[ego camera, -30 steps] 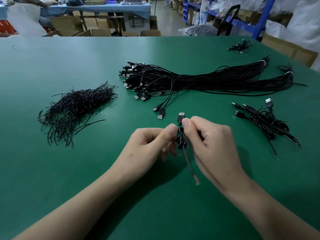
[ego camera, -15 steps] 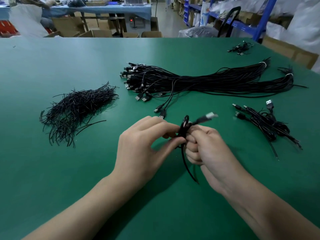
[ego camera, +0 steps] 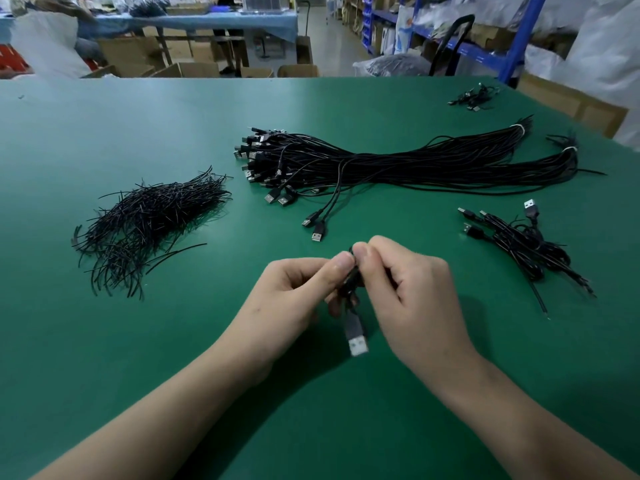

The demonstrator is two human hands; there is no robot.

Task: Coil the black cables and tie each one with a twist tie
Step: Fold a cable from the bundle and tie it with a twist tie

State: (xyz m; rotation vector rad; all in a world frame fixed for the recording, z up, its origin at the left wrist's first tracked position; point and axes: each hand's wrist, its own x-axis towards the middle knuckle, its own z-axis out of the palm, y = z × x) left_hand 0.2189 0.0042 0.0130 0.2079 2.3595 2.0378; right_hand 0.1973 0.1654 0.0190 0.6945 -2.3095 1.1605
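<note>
twist ties [ego camera: 145, 225] left, cable bundle [ego camera: 398, 164] behind hands, coiled cables [ego camera: 523, 244] right

Head-worn camera looks forward and down (wide-angle), close over the green table [ego camera: 104, 341].

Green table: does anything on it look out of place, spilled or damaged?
Nothing looks damaged. Two plugs trail out of the big cable bundle toward the near edge, and a small clump of cables lies alone near the far right edge.
</note>
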